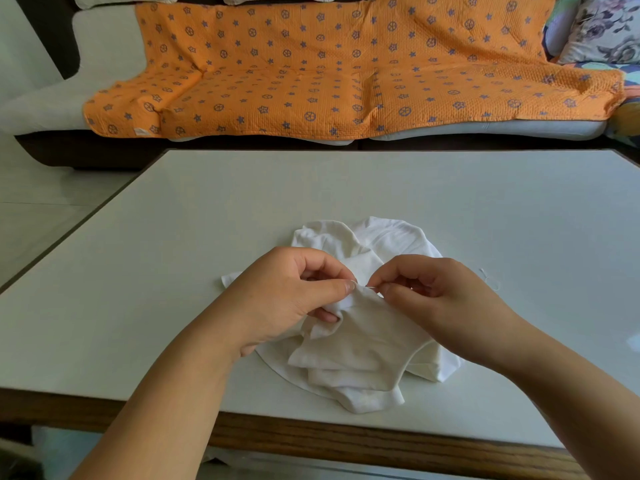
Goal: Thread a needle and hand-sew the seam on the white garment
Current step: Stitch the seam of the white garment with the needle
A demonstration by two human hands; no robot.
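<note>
White garment (pixel 367 344), near table (pixel 194 244) front edge (needle (pixel 371 288) pinched)

Needle (pixel 371 288) a tiny sliver, mostly between fingertips (pixel 346 286); thread (pixel 490 280) faint.

Soft cloth garment (pixel 363 344), smooth table (pixel 346 188)

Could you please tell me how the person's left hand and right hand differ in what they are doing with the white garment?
The left hand grips a raised fold of the white garment; the right hand pinches a thin needle at that fold. The left hand's thumb lies along the cloth; the right hand's fingers curl to a pinch. Both work above the table.
</note>
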